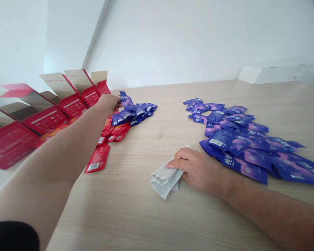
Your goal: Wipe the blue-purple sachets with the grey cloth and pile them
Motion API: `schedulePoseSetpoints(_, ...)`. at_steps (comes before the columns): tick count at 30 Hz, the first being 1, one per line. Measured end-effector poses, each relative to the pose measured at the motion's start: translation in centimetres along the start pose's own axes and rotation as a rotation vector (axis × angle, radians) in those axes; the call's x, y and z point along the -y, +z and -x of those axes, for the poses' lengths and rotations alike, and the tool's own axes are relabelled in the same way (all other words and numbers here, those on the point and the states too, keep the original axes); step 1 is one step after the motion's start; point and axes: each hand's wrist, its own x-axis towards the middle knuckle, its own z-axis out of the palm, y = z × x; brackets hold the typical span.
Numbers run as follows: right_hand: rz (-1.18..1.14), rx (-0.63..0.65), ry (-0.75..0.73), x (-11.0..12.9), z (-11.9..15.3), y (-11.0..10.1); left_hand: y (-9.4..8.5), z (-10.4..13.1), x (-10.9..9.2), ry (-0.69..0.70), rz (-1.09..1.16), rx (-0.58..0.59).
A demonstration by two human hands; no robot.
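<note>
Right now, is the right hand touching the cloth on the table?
Touching. The head view shows the right hand gripping the folded cloth, with no gap between them.

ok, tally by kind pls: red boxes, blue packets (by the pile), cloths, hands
Red boxes: 5 in view
Blue packet piles (left, right): 2
Cloth: 1
Hands (left hand, right hand): 2
Total: 10, each pile counted as one
</note>
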Motion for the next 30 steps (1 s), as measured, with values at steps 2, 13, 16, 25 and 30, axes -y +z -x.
schedulePoseSetpoints(2,-0.004,-0.003,-0.007,-0.1,0.0,0.0,-0.1,-0.2,0.7,0.023,-0.113,-0.049)
schedulePoseSetpoints(13,0.057,0.0,-0.025,-0.2,0.4,-0.3,5.1,7.5,2.6,0.428,-0.537,-0.014)
schedulePoseSetpoints(16,0.084,0.015,-0.027,-0.1,0.5,-0.4,8.6,10.9,2.6,0.49,-0.529,0.256)
schedulePoseSetpoints(25,0.117,-0.003,-0.042,-0.6,0.7,-0.3,17.9,17.3,0.4,0.662,-0.495,0.577)
schedulePoseSetpoints(30,0.154,0.003,-0.037,-0.9,0.8,-0.2,22.3,15.5,-1.7,0.455,-0.598,0.552)
